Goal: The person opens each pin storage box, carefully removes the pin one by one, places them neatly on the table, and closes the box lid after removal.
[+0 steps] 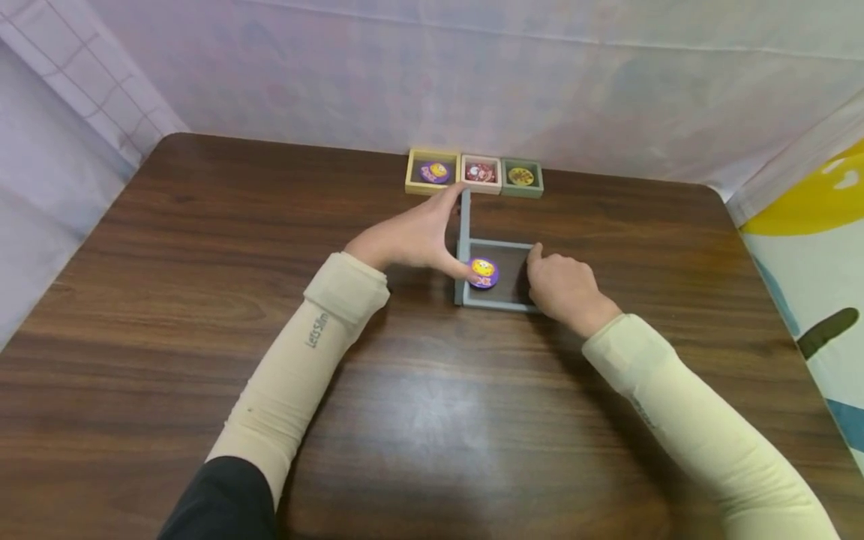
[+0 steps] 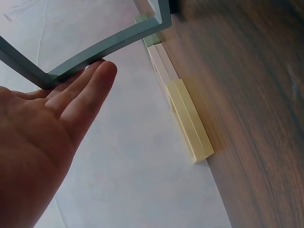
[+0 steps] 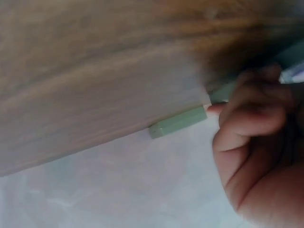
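Gray box point(image 1: 499, 305) lies central on the table point(image 1: 169, 315), purple disc point(image 1: 484, 271) at left; left hand point(image 1: 415, 236) grips its upright frame point(image 1: 465, 217), right hand point(image 1: 567, 289) its right wall. Yellow, pink, green boxes point(image 1: 432, 190) at the far edge hold discs point(image 1: 435, 172).

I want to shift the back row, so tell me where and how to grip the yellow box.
Likely best: pinch the yellow box by its left wall, coming from above and the left. Its top is open and that side stands free, while its right side adjoins the pink box.
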`<state>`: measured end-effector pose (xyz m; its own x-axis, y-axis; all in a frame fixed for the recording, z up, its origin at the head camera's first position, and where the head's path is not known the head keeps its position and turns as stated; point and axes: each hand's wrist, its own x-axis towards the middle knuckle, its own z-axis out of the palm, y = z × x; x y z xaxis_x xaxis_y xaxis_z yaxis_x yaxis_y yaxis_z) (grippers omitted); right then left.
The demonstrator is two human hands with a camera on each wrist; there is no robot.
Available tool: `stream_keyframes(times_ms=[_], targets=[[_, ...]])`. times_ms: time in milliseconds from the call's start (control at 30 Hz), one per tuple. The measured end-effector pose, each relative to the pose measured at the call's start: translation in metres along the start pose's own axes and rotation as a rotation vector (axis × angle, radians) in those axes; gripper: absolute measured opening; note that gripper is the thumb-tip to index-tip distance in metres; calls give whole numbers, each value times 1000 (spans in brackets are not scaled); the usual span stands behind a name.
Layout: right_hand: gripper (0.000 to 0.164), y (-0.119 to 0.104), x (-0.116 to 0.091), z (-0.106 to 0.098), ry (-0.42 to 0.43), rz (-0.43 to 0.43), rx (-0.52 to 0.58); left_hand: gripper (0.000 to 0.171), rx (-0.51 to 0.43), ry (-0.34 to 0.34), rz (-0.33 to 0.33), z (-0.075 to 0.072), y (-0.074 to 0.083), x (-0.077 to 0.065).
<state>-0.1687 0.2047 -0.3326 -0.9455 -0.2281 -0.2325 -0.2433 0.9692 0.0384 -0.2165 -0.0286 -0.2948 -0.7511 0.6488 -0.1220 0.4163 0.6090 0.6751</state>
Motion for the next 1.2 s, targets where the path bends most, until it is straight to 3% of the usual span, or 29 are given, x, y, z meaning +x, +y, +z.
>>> stream_keyframes(times_ms=[100, 200, 333, 567, 800, 1200], targets=[[56, -3, -3, -6, -9, 21, 31, 129, 12, -7, 3, 0, 0, 0], [58, -12, -7, -8, 114, 0, 27, 128, 24, -9, 9, -1, 0, 0], [60, -30, -11, -7, 257, -97, 2, 129, 22, -11, 14, -1, 1, 1], [50, -53, -3, -3, 168, -182, 65, 129, 10, -22, 1, 0, -1, 1], [27, -55, 4, -4, 182, -184, 100, 130, 3, -19, 0, -1, 1, 0], [25, -53, 8, -8, 147, -158, 151, 131, 3, -26, -9, -3, 5, 0]])
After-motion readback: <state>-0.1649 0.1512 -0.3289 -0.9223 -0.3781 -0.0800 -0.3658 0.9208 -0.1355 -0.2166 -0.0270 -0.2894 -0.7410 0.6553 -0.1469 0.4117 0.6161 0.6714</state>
